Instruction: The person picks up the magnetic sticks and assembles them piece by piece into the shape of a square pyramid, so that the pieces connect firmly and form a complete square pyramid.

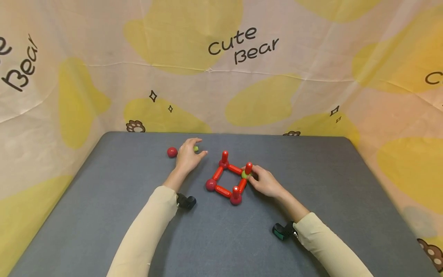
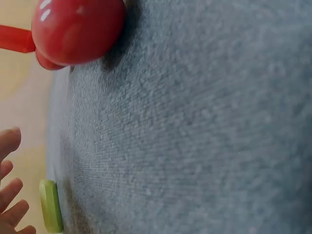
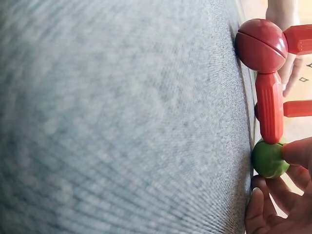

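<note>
A square of red rods and balls lies on the table, with a red ball (image 1: pixel 211 184) at its left corner and a green ball (image 1: pixel 244 174) at its right. Short red rods stand upright on the back, right and front balls, such as the front rod (image 1: pixel 236 191). My right hand (image 1: pixel 266 182) holds the green ball between thumb and fingers, seen also in the right wrist view. Over a light green rod (image 1: pixel 195 149) behind the square, my left hand (image 1: pixel 187 157) hovers with thumb and fingers spread apart. In the left wrist view those fingers are near the green rod (image 2: pixel 51 205), not around it.
A loose red ball (image 1: pixel 172 152) sits just left of my left hand. The grey table (image 1: pixel 104 215) ends at a patterned cloth wall (image 1: pixel 259 100) at the back and sides. Dark wrist cameras (image 1: pixel 186 201) are strapped at both cuffs.
</note>
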A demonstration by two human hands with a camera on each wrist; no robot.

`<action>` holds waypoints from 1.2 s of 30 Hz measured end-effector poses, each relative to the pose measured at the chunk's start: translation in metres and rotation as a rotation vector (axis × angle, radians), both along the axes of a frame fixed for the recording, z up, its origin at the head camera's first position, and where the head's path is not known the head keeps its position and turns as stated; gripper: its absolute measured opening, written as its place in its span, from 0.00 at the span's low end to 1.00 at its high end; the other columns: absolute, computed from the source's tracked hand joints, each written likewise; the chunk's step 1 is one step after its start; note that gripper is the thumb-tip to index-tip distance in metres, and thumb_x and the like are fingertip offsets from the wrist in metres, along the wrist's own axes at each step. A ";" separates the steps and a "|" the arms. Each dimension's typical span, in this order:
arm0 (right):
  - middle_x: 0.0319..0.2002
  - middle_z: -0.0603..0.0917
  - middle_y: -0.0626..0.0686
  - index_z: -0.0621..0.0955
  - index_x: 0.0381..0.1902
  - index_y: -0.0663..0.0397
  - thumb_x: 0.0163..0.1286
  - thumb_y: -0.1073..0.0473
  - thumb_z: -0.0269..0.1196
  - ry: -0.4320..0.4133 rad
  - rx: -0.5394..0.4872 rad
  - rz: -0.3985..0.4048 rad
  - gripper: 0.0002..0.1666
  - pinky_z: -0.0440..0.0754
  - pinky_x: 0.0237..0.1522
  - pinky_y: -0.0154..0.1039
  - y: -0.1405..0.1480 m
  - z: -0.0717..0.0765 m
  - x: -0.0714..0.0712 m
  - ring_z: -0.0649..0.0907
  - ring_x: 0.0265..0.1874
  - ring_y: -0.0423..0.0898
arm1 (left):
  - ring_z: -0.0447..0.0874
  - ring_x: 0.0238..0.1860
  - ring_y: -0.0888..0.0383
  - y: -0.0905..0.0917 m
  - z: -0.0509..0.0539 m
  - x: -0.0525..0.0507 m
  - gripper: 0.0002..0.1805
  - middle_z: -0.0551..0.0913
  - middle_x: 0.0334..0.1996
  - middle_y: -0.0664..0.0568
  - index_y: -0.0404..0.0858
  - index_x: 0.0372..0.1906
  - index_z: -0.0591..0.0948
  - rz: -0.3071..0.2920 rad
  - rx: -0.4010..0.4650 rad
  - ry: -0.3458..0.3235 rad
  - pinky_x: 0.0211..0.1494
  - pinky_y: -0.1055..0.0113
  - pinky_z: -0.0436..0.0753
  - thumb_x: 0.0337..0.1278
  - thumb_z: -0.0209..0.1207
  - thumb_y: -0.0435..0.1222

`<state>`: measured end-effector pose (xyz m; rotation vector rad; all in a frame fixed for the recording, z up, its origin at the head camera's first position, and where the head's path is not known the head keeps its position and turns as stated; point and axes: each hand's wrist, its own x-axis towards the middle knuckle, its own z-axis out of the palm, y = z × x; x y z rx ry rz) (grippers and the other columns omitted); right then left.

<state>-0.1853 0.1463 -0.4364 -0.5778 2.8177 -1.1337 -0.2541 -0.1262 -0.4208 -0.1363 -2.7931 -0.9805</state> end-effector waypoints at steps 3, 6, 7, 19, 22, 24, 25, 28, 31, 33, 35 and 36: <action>0.43 0.80 0.54 0.78 0.53 0.52 0.64 0.62 0.58 0.005 -0.004 0.000 0.18 0.75 0.46 0.46 0.000 -0.001 0.000 0.79 0.42 0.48 | 0.68 0.61 0.45 -0.002 -0.002 -0.002 0.29 0.72 0.59 0.45 0.40 0.58 0.74 0.002 -0.005 -0.026 0.61 0.51 0.67 0.49 0.64 0.44; 0.42 0.79 0.54 0.78 0.52 0.52 0.63 0.62 0.58 0.008 -0.005 -0.002 0.18 0.75 0.46 0.45 0.000 -0.001 0.000 0.79 0.41 0.47 | 0.67 0.62 0.45 -0.005 -0.004 -0.004 0.30 0.70 0.60 0.44 0.40 0.59 0.73 0.010 -0.013 -0.069 0.62 0.50 0.66 0.49 0.64 0.44; 0.42 0.79 0.54 0.78 0.52 0.51 0.63 0.62 0.58 0.009 -0.005 -0.003 0.18 0.75 0.46 0.45 0.000 -0.002 0.000 0.79 0.40 0.47 | 0.67 0.62 0.44 -0.006 -0.004 -0.005 0.30 0.70 0.60 0.43 0.40 0.59 0.73 0.013 -0.014 -0.085 0.62 0.50 0.66 0.49 0.64 0.44; 0.42 0.79 0.54 0.78 0.52 0.51 0.63 0.62 0.59 0.001 -0.012 -0.002 0.18 0.74 0.47 0.45 0.000 -0.002 0.000 0.78 0.42 0.47 | 0.72 0.55 0.45 -0.008 -0.004 -0.006 0.26 0.76 0.53 0.42 0.36 0.56 0.75 0.001 -0.049 -0.117 0.57 0.53 0.70 0.50 0.64 0.39; 0.42 0.79 0.54 0.78 0.52 0.52 0.63 0.62 0.58 0.009 -0.008 0.003 0.18 0.74 0.46 0.45 0.000 -0.003 0.000 0.78 0.41 0.47 | 0.75 0.52 0.46 -0.009 -0.003 -0.006 0.24 0.78 0.49 0.43 0.36 0.54 0.77 -0.005 -0.056 -0.111 0.53 0.55 0.72 0.48 0.64 0.36; 0.41 0.79 0.54 0.78 0.52 0.52 0.63 0.62 0.58 0.014 -0.007 0.005 0.18 0.74 0.45 0.44 0.000 -0.003 0.000 0.78 0.40 0.47 | 0.76 0.50 0.46 -0.010 -0.004 -0.006 0.22 0.79 0.47 0.43 0.36 0.52 0.78 -0.007 -0.063 -0.120 0.51 0.55 0.72 0.48 0.64 0.35; 0.41 0.79 0.54 0.78 0.52 0.52 0.63 0.62 0.58 0.015 -0.006 0.006 0.18 0.74 0.45 0.44 0.000 -0.003 0.000 0.77 0.39 0.47 | 0.76 0.49 0.46 -0.010 -0.004 -0.006 0.21 0.79 0.46 0.43 0.36 0.51 0.79 -0.007 -0.068 -0.126 0.51 0.55 0.73 0.49 0.63 0.34; 0.41 0.79 0.53 0.78 0.52 0.52 0.63 0.62 0.59 0.019 -0.002 0.008 0.18 0.74 0.44 0.43 -0.001 -0.003 0.000 0.77 0.38 0.46 | 0.77 0.48 0.47 -0.012 -0.004 -0.006 0.18 0.81 0.44 0.44 0.38 0.49 0.81 -0.001 -0.089 -0.144 0.49 0.55 0.74 0.49 0.63 0.34; 0.41 0.79 0.53 0.78 0.53 0.52 0.63 0.62 0.59 0.020 0.001 0.008 0.18 0.74 0.44 0.43 -0.001 -0.003 0.000 0.77 0.38 0.46 | 0.79 0.46 0.49 -0.013 -0.005 -0.007 0.17 0.83 0.42 0.47 0.40 0.47 0.82 0.010 -0.103 -0.156 0.47 0.56 0.75 0.48 0.63 0.34; 0.41 0.79 0.53 0.78 0.52 0.52 0.63 0.62 0.59 0.019 -0.004 0.006 0.18 0.74 0.44 0.44 -0.001 -0.003 0.000 0.77 0.38 0.46 | 0.80 0.45 0.49 -0.013 -0.005 -0.007 0.16 0.84 0.41 0.47 0.41 0.46 0.83 0.010 -0.109 -0.160 0.46 0.56 0.75 0.48 0.63 0.34; 0.40 0.79 0.53 0.78 0.52 0.53 0.63 0.62 0.59 0.025 -0.006 0.005 0.18 0.75 0.44 0.44 -0.001 -0.002 0.000 0.77 0.38 0.46 | 0.80 0.44 0.50 -0.014 -0.005 -0.008 0.16 0.84 0.40 0.48 0.41 0.46 0.83 0.006 -0.111 -0.164 0.45 0.56 0.75 0.47 0.63 0.34; 0.40 0.79 0.54 0.78 0.52 0.53 0.63 0.63 0.59 0.028 -0.007 0.005 0.18 0.75 0.44 0.44 -0.001 -0.002 0.000 0.77 0.38 0.47 | 0.80 0.44 0.50 -0.014 -0.005 -0.008 0.16 0.84 0.40 0.48 0.41 0.46 0.83 0.002 -0.112 -0.165 0.45 0.56 0.75 0.48 0.63 0.34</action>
